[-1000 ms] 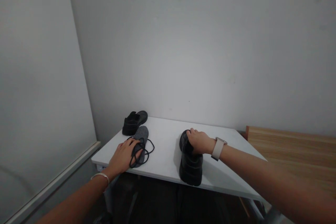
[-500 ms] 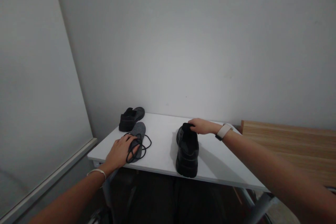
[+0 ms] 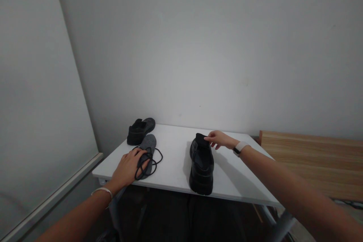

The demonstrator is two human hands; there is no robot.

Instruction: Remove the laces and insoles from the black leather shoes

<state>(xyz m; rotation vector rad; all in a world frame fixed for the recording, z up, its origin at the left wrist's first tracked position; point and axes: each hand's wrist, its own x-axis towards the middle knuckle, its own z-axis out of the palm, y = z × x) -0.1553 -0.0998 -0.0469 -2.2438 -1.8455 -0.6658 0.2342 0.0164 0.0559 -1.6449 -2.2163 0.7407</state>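
A black chunky shoe (image 3: pixel 201 162) stands on the white table (image 3: pixel 176 159), its toe at the near edge. My right hand (image 3: pixel 219 139) is at its far end, fingertips pinching the black heel tab. My left hand (image 3: pixel 129 166) lies flat over the near end of a grey insole (image 3: pixel 148 145) and a loose black shoelace (image 3: pixel 151 160), fingers spread on them. A second black shoe (image 3: pixel 140 130) rests at the table's far left corner, beyond the insole.
A wooden table (image 3: pixel 309 159) adjoins the white one on the right. Grey walls close the back and left. Dark floor and table legs show below the near edge.
My right hand has slid from the top of the shoe back to its heel tab and lifted off the upper. The left hand stays on the insole and lace. The view shifted slightly.
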